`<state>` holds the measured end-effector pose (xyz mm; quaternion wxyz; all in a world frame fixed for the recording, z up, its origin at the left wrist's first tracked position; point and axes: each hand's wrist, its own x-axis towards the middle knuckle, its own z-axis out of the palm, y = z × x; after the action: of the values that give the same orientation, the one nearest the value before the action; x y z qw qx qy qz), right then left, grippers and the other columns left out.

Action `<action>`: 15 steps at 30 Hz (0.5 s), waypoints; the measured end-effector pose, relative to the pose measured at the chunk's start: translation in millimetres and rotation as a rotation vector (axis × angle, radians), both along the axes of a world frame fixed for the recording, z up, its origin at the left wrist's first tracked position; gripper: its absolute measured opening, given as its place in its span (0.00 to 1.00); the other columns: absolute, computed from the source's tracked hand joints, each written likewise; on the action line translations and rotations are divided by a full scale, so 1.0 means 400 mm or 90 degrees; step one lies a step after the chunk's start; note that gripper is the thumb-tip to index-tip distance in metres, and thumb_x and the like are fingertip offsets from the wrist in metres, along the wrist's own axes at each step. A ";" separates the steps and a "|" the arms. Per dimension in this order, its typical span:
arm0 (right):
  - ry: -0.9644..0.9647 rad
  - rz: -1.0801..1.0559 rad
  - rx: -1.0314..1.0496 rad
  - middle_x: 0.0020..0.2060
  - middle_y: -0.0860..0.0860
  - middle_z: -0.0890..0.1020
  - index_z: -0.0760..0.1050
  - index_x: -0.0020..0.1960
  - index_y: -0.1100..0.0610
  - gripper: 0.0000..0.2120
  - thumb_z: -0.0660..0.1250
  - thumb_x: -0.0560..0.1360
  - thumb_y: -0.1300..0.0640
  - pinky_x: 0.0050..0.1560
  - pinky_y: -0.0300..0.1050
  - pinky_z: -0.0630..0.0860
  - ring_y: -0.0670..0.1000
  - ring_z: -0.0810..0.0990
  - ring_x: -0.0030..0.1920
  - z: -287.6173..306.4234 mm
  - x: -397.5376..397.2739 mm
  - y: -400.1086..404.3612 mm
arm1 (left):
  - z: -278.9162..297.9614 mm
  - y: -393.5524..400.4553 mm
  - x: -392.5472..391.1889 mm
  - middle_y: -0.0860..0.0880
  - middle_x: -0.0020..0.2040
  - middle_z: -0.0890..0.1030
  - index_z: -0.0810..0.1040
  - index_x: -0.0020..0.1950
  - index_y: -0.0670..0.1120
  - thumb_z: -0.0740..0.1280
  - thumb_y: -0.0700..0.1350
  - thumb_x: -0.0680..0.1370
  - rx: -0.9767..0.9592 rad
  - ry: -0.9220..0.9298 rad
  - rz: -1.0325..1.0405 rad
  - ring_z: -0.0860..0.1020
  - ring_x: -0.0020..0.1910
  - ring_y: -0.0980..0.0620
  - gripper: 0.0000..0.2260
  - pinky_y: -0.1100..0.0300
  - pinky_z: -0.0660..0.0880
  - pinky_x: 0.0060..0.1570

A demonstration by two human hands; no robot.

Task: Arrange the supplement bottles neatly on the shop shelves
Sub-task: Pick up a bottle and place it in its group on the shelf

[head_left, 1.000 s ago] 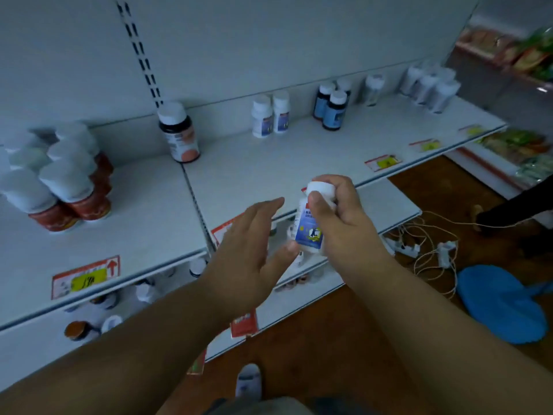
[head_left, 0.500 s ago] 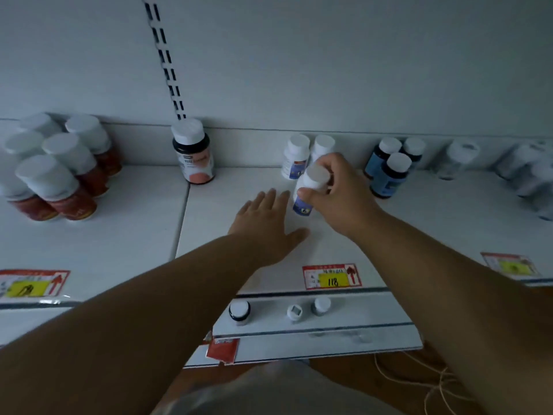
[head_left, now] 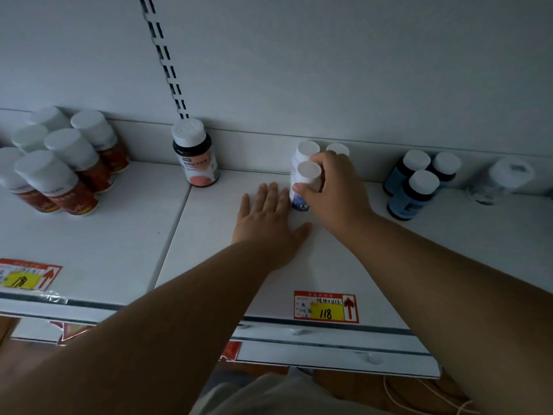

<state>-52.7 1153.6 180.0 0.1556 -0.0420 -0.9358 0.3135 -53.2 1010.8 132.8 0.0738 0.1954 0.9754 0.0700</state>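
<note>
From the head view, the right hand (head_left: 335,190) has its fingers clamped round a small white bottle (head_left: 305,182) standing upright on the shelf (head_left: 209,235) toward its back edge, just in front of two matching bottles (head_left: 306,151); the left hand (head_left: 269,223) lies flat on the shelf beside it, fingers straight and slightly apart; red bottles (head_left: 59,172) cluster at the back left, blue bottles (head_left: 414,184) at the back right; a price tag (head_left: 326,307) sits on the front edge.
</note>
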 end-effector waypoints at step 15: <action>0.018 -0.177 0.034 0.60 0.58 0.74 0.68 0.68 0.59 0.27 0.73 0.74 0.50 0.53 0.41 0.67 0.56 0.73 0.59 0.026 0.134 -0.149 | 0.074 -0.165 0.020 0.47 0.81 0.51 0.47 0.80 0.48 0.56 0.63 0.79 0.109 0.035 -0.122 0.50 0.79 0.48 0.36 0.50 0.48 0.77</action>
<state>0.9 1094.1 190.4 0.2119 -0.1627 -0.9266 0.2646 -45.4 944.6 162.5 0.0362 0.2950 0.9445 0.1399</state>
